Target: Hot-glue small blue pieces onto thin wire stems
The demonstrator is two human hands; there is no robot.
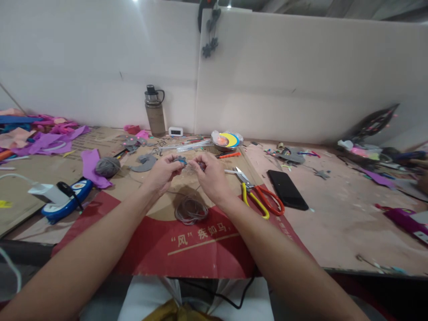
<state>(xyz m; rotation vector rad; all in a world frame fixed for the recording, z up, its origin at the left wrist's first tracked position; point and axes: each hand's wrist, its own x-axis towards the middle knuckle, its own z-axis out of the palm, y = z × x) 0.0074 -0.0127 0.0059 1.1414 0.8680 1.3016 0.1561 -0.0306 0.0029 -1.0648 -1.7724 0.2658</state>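
Over the middle of the table, my left hand (168,168) is closed in a pinch on a small blue-grey piece (181,160), whose exact kind is too small to tell. My right hand (207,171) faces it a short gap away, thumb and fingers pressed together; whatever is between them is too small to name. Below both hands lies a loose coil of grey yarn (191,211) on the red and brown cardboard sheet (147,249). To the left of my left hand are cut grey felt pieces (147,162) and a ball of grey yarn (107,166).
Right of my forearm are scissors (262,199) with red and yellow handles and a black phone (287,189). A bottle (155,111), a small white clock (175,131) and a bowl (227,141) stand at the back. A blue power strip (68,203) lies left, near purple scraps (56,142).
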